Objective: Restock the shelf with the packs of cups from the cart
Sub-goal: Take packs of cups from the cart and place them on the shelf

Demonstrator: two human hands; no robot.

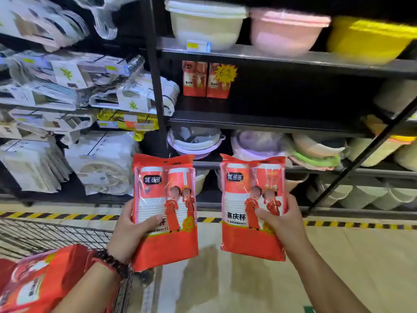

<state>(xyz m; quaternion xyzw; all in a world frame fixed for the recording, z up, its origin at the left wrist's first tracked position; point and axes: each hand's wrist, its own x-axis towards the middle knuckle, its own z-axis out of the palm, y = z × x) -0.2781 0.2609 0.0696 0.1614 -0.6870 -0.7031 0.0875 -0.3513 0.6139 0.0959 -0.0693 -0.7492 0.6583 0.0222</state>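
We hold two red packs of cups upright in the lower middle of the frame, side by side with a gap between them. Our left hand grips the left pack at its lower left edge, thumb laid across the front; a dark beaded bracelet sits on that wrist. Our right hand grips the right pack at its lower right edge, thumb on the front as well. At lower left, more red packs lie in the wire cart. On the dark shelf in the upper middle of the frame, two matching packs stand upright at its left end, a yellow starburst price tag in front of them. Above sit cream, pink and yellow basins.
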